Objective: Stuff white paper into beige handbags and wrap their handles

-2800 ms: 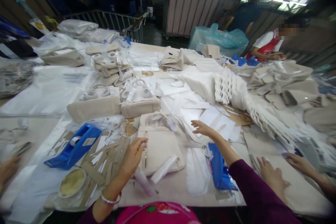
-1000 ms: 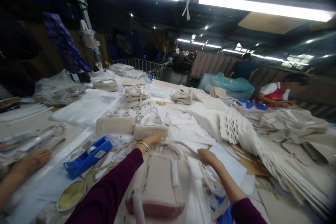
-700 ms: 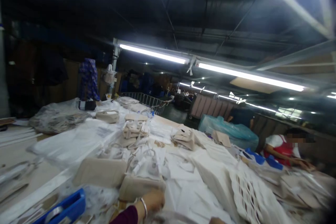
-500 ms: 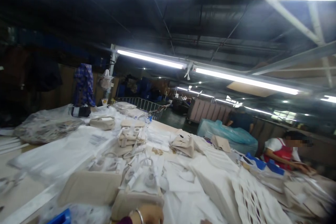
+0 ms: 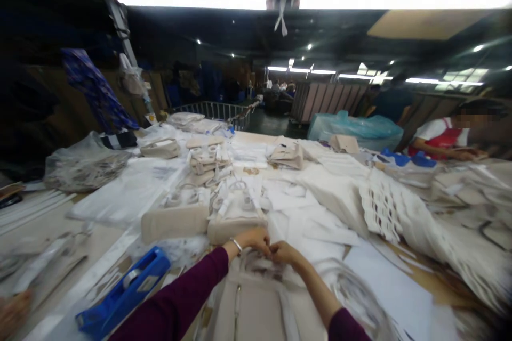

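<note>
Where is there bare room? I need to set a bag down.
Bare tabletop shows at the left, between the plastic sheet and the tape dispenser. Around both hands and to the right, bags and paper stacks crowd it.

This is a factory floor for making or packing bags. A long counter (image 5: 60, 218) is heaped with beige handbags (image 5: 174, 222), white paper sheets (image 5: 320, 224) and plastic wrap, with a blue tape dispenser (image 5: 124, 293) at seven o'clock. Fluorescent tube lights (image 5: 192, 0) hang at twelve o'clock, a wheeled cage cart (image 5: 328, 98) stands beyond, and another worker (image 5: 444, 136) sits at two o'clock.
</note>
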Tool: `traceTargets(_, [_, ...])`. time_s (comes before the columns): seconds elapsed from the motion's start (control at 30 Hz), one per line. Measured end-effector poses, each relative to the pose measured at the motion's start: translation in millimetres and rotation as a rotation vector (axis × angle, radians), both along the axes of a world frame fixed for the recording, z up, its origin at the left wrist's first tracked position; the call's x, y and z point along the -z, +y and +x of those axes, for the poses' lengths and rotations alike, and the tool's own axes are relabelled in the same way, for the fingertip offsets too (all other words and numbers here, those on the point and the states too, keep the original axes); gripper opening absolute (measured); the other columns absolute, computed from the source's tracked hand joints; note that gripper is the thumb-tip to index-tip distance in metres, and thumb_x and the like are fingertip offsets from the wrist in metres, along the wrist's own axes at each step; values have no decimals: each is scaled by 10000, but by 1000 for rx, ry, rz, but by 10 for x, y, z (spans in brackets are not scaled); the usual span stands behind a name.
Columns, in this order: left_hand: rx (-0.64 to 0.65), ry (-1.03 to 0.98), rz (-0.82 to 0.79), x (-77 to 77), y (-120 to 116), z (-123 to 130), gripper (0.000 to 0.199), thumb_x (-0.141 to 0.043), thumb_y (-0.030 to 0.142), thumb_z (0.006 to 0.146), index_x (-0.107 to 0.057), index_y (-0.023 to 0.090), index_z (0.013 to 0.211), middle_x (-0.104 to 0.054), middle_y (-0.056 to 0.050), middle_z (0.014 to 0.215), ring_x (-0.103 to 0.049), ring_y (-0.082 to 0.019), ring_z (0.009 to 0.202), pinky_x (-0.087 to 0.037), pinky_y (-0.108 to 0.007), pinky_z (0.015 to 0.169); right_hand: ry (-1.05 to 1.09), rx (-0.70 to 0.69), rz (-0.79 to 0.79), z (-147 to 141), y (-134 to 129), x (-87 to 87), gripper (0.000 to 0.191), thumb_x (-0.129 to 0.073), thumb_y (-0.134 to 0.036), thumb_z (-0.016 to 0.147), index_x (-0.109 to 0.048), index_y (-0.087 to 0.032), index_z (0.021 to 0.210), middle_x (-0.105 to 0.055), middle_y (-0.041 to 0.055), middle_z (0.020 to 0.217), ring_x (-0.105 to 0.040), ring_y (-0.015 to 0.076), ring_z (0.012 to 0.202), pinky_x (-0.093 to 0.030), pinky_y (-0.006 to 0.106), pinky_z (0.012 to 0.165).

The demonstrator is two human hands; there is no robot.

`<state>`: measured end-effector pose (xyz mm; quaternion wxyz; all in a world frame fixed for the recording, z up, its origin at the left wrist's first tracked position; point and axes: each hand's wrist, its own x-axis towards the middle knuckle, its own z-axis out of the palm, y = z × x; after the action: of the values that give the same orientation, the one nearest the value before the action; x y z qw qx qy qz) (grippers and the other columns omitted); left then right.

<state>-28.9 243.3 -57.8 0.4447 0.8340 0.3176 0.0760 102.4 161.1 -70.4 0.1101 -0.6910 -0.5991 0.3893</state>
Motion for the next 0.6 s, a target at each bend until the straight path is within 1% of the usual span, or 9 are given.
traceTargets(0.1, [-7, 47, -33, 95, 10, 96, 195, -778, 127, 419, -619, 226, 476, -489, 38, 392, -507, -174, 480, -474, -343, 665, 20, 44, -37, 86, -2, 168, 107, -571, -163, 674, -669, -128, 699, -575, -14, 564, -522, 114, 591, -355, 196, 540])
traceTargets(0.17, [12, 96, -48, 130, 12, 140, 207, -775, 94, 412, -621, 209, 488, -503, 23, 415, -545, -196, 563, -459, -333, 708, 15, 79, -20, 87, -40, 275, 145, -602, -204, 680, -667, -124, 783, -631, 29, 681, -556, 148, 691, -361, 209, 577])
traceTargets(0.23, [35, 142, -55, 146, 12, 164, 212, -775, 86, 413, -598, 192, 464, -500, 10, 423, -550, -202, 614, -442, -316, 719, -29, 100, 35, 58, -102, 335, 212, -602, -214, 694, -646, -122, 881, -659, 76, 820, -575, 180, 788, -362, 223, 616])
traceTargets(0.3, [50, 172, -57, 160, 19, 171, 210, -764, 93, 442, -573, 179, 441, -475, 10, 419, -543, -194, 640, -426, -288, 705, -114, 100, 116, 20, -164, 352, 234, -561, -202, 730, -613, -129, 946, -656, 104, 924, -583, 195, 852, -357, 233, 645])
traceTargets(0.4, [73, 186, -56, 181, 54, 154, 176, -719, 71, 486, -577, 169, 453, -454, 21, 422, -517, -171, 611, -398, -252, 652, -222, 51, 201, -23, -212, 341, 220, -491, -200, 781, -575, -162, 981, -647, 95, 981, -584, 197, 897, -349, 245, 674])
traceTargets(0.5, [117, 169, -72, 167, 111, 99, 135, -700, 80, 507, -611, 181, 501, -480, 26, 447, -459, -146, 532, -365, -244, 589, -248, 13, 222, -39, -203, 337, 207, -483, -221, 794, -564, -174, 979, -647, 80, 979, -578, 195, 907, -340, 247, 686])
traceTargets(0.6, [141, 144, -95, 118, 163, -5, 87, -696, 117, 545, -652, 187, 573, -506, 27, 480, -413, -126, 498, -332, -239, 554, -257, 44, 205, -47, -182, 345, 187, -499, -221, 782, -569, -163, 945, -651, 78, 947, -574, 187, 890, -331, 241, 684])
